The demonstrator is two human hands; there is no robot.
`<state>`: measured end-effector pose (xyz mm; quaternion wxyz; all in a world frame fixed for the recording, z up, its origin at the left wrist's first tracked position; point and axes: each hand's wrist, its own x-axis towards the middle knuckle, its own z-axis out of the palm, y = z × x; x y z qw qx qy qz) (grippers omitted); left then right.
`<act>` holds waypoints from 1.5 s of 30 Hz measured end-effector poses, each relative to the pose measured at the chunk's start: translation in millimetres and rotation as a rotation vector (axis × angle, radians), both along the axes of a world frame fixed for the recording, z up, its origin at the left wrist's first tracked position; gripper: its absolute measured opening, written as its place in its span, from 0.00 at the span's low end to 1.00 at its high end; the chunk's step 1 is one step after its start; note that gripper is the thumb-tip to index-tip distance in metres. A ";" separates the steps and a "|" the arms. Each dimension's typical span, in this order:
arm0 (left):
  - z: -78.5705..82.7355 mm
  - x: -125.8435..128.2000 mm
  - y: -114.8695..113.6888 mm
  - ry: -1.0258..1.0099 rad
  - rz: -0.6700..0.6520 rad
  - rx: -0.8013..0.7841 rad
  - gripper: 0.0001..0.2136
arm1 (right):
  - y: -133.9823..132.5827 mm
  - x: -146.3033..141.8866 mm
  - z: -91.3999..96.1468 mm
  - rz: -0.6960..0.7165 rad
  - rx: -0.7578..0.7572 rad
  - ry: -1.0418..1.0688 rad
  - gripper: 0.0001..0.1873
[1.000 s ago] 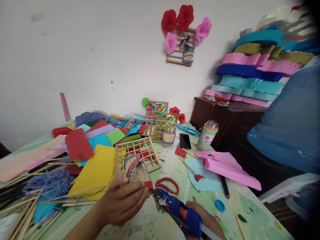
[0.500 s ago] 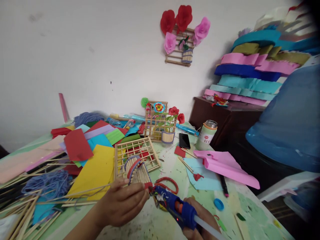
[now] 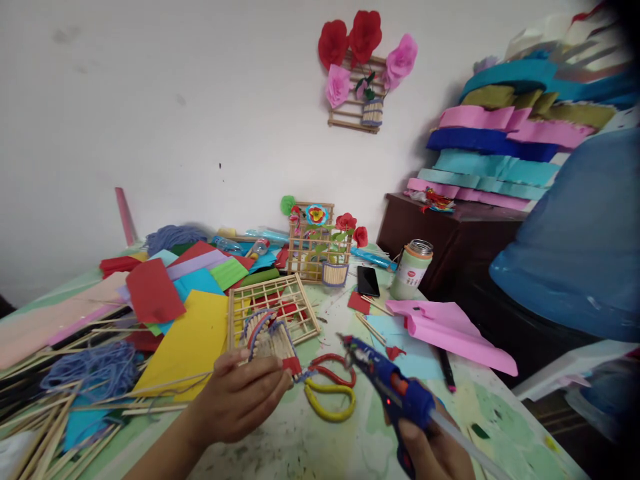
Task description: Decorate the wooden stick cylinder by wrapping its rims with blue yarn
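Note:
My left hand (image 3: 245, 397) grips a small basket (image 3: 277, 345) made of wooden sticks edged with purple yarn. A red strip (image 3: 291, 365) shows on the basket beside my fingertips. My right hand (image 3: 435, 447) is wrapped round a blue hot glue gun (image 3: 400, 390) with a glue stick out of its back and a small red light lit. The gun's nozzle points up and left, apart from the basket. Between the hands lie scissors (image 3: 331, 415) with one red and one yellow handle, their blades hidden. Behind the basket rests a wooden stick lattice (image 3: 311, 308).
Coloured paper (image 3: 195, 330), purple yarn (image 3: 93, 370) and loose sticks crowd the left side. Further back stand a lattice with paper flowers (image 3: 320, 250), a phone (image 3: 369, 281) and a jar (image 3: 411, 270). Pink paper (image 3: 453, 333) and a black marker (image 3: 447, 370) lie at right.
The glue gun in my right hand has moved right, away from the basket, uncovering the scissors' yellow handle. My left hand still holds the basket, now slightly turned.

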<state>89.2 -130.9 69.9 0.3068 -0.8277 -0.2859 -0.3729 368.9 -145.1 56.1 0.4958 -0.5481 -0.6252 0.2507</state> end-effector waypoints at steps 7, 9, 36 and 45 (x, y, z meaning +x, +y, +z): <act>-1.3 -1.9 8.3 -0.194 0.003 -0.033 0.03 | 74.1 13.6 -31.6 -0.004 -0.170 -0.651 0.14; 1.9 0.6 8.4 -0.246 -0.010 -0.042 0.01 | 83.8 16.5 -43.7 0.034 -0.142 -0.729 0.14; 1.3 27.7 -6.7 -0.282 -0.138 -0.148 0.03 | 16.7 -63.1 18.5 0.459 0.202 0.301 0.04; 7.8 34.9 -6.5 -0.151 -0.243 -0.140 0.06 | 29.2 -59.2 33.1 0.602 0.236 0.119 0.11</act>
